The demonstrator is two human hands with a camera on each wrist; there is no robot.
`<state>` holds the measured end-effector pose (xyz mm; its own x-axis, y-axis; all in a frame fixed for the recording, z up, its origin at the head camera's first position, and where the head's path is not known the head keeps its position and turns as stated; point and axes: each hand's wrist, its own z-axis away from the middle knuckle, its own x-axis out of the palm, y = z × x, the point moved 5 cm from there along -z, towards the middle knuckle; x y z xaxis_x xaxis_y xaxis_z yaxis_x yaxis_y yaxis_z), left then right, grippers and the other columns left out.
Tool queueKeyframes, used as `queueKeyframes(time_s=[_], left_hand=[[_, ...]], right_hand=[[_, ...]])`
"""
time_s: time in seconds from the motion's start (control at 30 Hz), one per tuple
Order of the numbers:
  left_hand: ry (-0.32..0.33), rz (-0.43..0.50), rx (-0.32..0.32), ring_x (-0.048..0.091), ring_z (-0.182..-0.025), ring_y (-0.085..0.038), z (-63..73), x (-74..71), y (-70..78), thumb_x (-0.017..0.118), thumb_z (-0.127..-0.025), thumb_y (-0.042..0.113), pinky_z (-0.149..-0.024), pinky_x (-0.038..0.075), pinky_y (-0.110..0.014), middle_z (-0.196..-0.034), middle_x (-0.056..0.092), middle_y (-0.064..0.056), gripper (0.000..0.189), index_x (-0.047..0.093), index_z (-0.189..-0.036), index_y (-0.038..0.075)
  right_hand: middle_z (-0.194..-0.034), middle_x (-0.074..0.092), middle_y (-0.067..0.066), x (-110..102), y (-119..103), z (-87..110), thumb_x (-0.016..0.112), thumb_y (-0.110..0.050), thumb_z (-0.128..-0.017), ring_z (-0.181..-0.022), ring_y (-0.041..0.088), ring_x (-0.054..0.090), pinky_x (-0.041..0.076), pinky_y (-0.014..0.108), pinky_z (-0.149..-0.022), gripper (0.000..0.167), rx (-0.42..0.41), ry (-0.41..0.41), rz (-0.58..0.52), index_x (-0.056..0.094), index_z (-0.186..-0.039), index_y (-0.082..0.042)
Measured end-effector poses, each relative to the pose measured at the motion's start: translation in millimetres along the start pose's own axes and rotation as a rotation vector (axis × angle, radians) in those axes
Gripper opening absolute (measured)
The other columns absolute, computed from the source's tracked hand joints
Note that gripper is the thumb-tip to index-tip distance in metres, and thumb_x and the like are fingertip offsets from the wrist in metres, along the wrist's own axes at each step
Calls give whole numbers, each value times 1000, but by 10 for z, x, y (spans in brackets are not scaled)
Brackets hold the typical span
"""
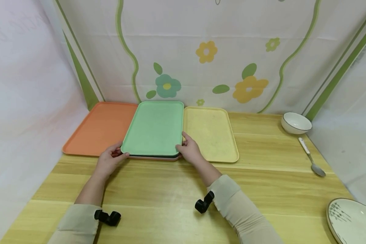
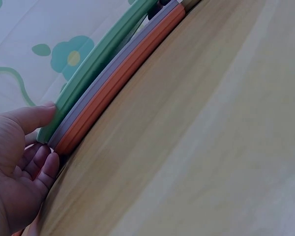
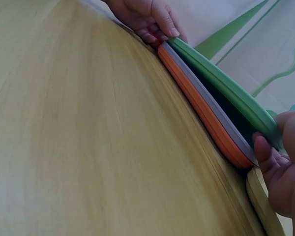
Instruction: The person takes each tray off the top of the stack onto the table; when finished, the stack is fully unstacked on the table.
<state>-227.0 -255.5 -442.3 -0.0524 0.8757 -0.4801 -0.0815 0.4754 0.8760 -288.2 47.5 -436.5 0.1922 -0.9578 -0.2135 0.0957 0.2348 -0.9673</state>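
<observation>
A light green tray [image 1: 154, 128] lies uppermost on a stack, its near edge lifted off the lavender tray [image 3: 207, 96] below. Under the lavender one is an orange tray [image 3: 201, 112] at the bottom of the stack. My left hand [image 1: 108, 160] pinches the green tray's near left corner, thumb on top and the other fingers curled beneath. At the near right corner my right hand [image 1: 189, 149] grips the same tray between thumb and fingers. In the right wrist view a dark gap shows between the green and lavender rims.
Left of the stack lies a wide orange tray [image 1: 106, 127], and right of it a yellow tray [image 1: 211, 135]. A white bowl [image 1: 296, 123], a spoon [image 1: 309, 156] and a patterned plate [image 1: 350, 220] are along the wooden table's [image 1: 158, 203] right side. A flowered cloth [image 1: 183, 54] hangs behind.
</observation>
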Motion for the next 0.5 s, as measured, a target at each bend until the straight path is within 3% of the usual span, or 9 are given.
queueKeyframes(time_s=[0.2, 0.5], left_hand=[[-9, -4, -5, 50, -109, -18, 14, 3, -3, 67, -94, 33, -77, 43, -8, -131, 55, -20, 71, 36, -151, 4], [-38, 54, -2, 46, -126, -32, 17, 7, 0, 66, -95, 34, -78, 41, -3, -146, 44, -21, 72, 33, -152, 6]], right_hand=[[-86, 47, 3, 11, 14, 6, 58, -2, -92, -65, 11, 49, 51, 21, -57, 71, -15, 15, -34, 27, -155, -10], [-89, 41, 2, -66, 6, 72, 54, 1, -91, -59, 10, 42, 44, 21, -53, 71, -3, 66, -156, 29, -155, -13]])
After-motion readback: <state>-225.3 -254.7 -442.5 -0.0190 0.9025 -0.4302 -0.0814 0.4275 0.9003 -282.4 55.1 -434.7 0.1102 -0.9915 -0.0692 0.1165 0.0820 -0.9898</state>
